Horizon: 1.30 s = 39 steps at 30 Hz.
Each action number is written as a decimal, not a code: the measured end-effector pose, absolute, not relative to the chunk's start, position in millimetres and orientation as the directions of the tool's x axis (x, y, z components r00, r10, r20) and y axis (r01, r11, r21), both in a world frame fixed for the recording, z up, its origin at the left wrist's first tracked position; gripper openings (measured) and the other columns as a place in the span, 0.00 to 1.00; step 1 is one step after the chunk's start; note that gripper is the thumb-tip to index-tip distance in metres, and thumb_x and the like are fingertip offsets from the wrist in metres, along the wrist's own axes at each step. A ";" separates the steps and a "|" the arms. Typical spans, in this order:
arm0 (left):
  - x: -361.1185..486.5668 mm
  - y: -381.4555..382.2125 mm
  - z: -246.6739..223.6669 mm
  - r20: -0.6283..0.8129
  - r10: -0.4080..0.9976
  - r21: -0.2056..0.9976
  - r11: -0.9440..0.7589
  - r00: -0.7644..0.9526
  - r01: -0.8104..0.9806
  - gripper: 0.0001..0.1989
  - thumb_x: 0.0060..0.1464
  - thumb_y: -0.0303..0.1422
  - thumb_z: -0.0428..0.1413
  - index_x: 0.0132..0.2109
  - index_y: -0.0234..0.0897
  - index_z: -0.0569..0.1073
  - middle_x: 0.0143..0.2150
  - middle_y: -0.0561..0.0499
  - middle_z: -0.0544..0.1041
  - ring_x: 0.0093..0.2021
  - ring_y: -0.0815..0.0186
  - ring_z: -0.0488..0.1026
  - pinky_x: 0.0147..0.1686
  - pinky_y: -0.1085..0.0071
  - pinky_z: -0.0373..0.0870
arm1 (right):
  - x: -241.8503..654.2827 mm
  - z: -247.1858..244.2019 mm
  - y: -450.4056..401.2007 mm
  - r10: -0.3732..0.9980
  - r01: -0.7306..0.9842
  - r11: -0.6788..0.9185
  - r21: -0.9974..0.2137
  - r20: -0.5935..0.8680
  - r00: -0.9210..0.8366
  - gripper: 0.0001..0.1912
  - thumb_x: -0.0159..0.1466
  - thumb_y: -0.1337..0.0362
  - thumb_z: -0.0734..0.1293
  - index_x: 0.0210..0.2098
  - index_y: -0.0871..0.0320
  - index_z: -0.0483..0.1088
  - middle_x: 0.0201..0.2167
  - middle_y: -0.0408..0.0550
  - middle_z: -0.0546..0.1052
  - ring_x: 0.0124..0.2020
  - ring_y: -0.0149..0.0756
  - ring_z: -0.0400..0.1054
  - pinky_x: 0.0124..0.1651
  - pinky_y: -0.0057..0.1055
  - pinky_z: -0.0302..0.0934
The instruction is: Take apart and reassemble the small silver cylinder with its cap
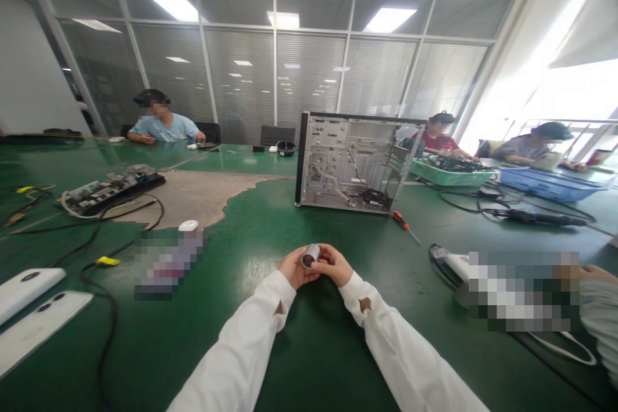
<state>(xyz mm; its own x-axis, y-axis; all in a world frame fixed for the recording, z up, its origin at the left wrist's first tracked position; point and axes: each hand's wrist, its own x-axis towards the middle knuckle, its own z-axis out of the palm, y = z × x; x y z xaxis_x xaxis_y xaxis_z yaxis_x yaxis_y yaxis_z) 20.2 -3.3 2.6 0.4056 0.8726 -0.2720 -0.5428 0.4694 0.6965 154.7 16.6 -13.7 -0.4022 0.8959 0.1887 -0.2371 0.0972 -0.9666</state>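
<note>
A small silver cylinder, with a dark and reddish end turned partly toward me, is held between my two hands above the green table; its exact kind I cannot make out. My left hand supports it from the left and below, fingers curled around. From the right, my right hand grips it, thumb near the dark end. Beyond them stands an opened computer case, its bare metal inside facing me with a few cables. An orange-and-black screwdriver lies by the case's lower right corner.
A power strip and black cables lie at left, near white power banks. Green and blue baskets stand at right. A co-worker's hand reaches in at the right edge. Other people sit around the table.
</note>
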 end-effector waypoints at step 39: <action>18.0 -9.2 7.7 0.476 0.879 0.794 -0.432 0.004 0.427 0.18 0.34 0.29 0.59 0.38 0.39 0.70 0.38 0.51 0.73 0.39 0.63 0.68 0.39 0.66 0.64 | 161.7 -14.9 22.2 0.849 -0.277 0.288 -0.917 0.379 -0.368 0.23 0.44 0.69 0.68 0.41 0.53 0.65 0.40 0.46 0.70 0.43 0.38 0.62 0.48 0.40 0.53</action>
